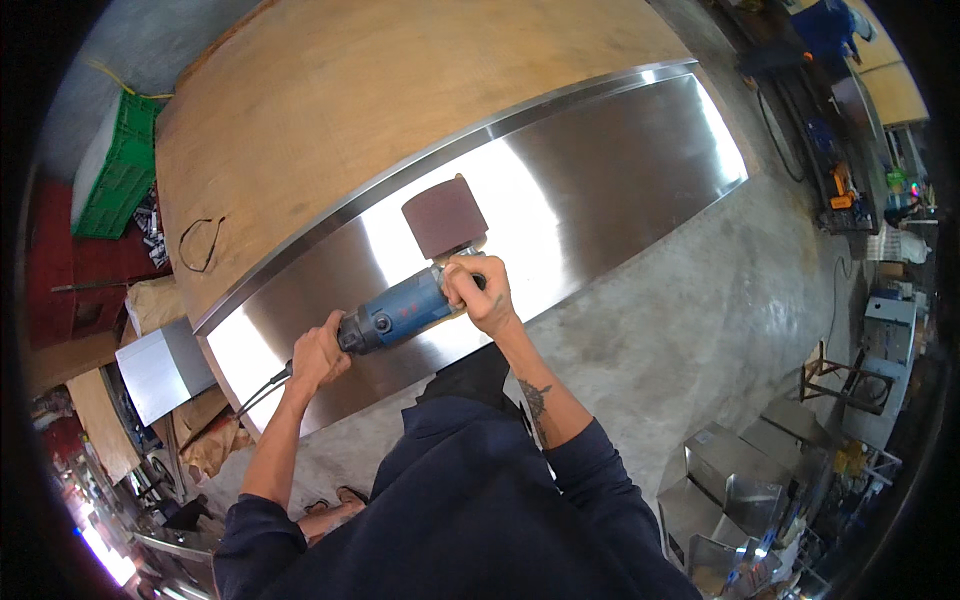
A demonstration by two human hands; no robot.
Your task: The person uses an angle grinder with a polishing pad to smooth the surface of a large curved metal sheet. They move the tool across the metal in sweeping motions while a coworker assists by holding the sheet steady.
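Both my hands hold a blue drum sander (405, 308) over a long, shiny stainless steel panel (640, 150). My left hand (320, 352) wraps round its dark rear end, where the power cord (262, 393) comes out. Near the front, my right hand (480, 293) is closed round a grip beside the drum. The reddish-brown abrasive drum (446, 217) sits at or just above the panel's bright surface; whether it touches or turns I cannot tell. Along its far side the panel has a raised edge (440, 150).
The panel lies on a wooden tabletop (400, 70), with a thin dark loop (202, 245) at its left. A green crate (120, 165) and a grey metal box (165, 370) stand left. Metal boxes (725, 465) and a small stool frame (845, 383) are on the right.
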